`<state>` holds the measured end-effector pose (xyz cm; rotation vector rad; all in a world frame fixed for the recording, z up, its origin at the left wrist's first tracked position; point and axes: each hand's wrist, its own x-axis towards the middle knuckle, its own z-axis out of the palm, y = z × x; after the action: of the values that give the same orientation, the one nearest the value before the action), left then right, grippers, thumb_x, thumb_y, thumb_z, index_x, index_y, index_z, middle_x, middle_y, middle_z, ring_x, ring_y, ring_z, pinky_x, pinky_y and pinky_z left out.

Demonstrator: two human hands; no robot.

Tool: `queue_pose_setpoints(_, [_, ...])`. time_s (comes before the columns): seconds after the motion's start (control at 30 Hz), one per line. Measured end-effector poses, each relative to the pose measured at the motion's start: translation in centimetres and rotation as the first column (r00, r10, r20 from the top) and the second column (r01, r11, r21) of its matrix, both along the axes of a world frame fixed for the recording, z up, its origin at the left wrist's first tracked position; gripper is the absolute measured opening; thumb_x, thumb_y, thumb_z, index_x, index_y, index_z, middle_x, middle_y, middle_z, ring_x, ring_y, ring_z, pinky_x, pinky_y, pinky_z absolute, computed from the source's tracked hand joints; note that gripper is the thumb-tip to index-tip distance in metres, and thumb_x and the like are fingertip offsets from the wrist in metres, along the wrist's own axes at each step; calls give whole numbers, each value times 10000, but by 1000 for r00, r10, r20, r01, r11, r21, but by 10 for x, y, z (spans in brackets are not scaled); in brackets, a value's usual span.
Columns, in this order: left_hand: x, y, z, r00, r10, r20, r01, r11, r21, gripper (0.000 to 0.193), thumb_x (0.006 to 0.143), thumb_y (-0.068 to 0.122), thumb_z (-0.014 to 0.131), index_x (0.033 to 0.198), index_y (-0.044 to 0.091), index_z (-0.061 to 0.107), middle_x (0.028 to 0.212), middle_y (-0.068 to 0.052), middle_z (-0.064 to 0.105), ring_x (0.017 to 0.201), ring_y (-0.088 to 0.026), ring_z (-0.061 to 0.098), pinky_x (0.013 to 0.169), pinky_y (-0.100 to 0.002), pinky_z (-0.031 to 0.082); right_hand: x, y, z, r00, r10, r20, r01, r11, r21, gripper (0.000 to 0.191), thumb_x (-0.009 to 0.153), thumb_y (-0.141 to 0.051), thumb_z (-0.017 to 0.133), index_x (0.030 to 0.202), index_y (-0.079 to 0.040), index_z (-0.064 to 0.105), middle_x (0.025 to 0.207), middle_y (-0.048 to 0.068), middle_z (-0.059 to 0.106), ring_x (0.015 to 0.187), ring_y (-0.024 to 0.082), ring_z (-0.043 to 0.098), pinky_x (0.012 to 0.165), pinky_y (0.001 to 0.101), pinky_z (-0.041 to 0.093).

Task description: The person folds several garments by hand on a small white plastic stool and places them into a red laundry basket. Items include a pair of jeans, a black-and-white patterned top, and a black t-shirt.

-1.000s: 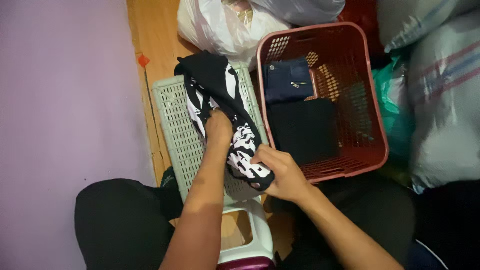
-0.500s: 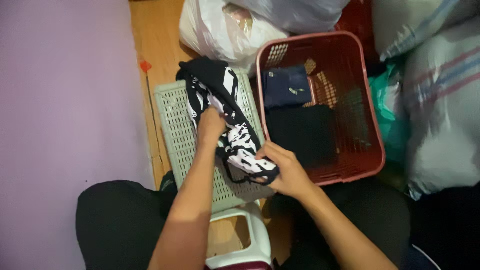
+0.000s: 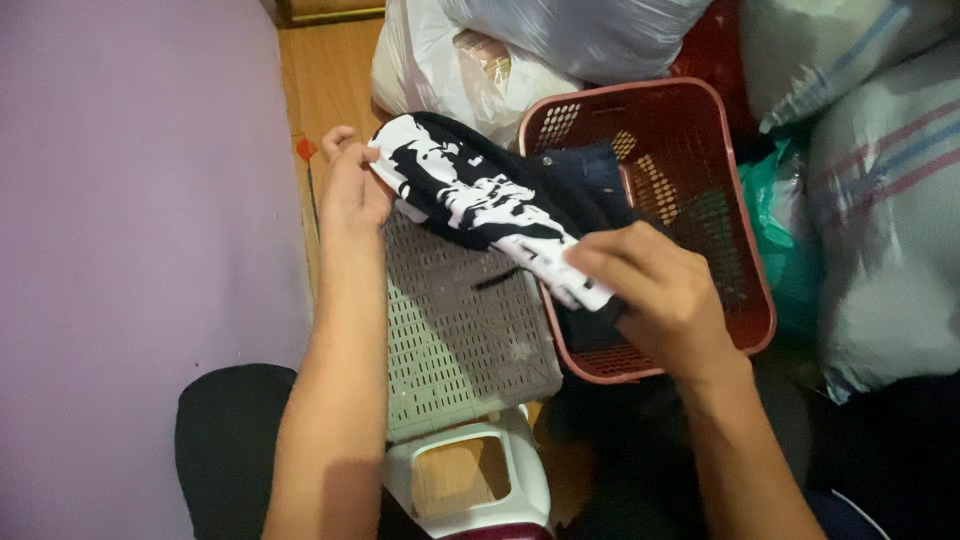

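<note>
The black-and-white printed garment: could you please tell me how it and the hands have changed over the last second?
The black-and-white printed garment has been lifted off the pale green perforated plastic board and stretched out: the left hand moved up and left with one end, the right hand right, over the red plastic basket. Both grips, the board and the basket are unchanged.

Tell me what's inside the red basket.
Folded dark clothes lie in the red basket, one of them a navy piece. The black and white garment and the right hand cover the rest.
</note>
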<state>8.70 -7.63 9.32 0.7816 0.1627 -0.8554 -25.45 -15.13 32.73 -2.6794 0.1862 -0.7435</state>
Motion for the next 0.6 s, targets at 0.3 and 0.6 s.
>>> queue_pose_setpoints(0.3, [-58,78,-52,887,-339,313,61,757,650,428,876,195,755,1164,73,462,870,-70,599,674,-182,584,565,-333,485,36,88,-38,834,517,-192,-494,855,159,206,801,-146,644,974,-45,696,912,60,675,882,228,668,734,360,549])
queue_pose_setpoints(0.6, [-75,102,-81,916,-342,210,132,751,647,367,915,196,724,1180,40,524,868,-34,656,734,-142,627,636,-321,519,28,128,-92,715,539,-446,-544,829,130,158,791,-127,685,937,-75,718,863,50,695,884,215,697,681,344,565])
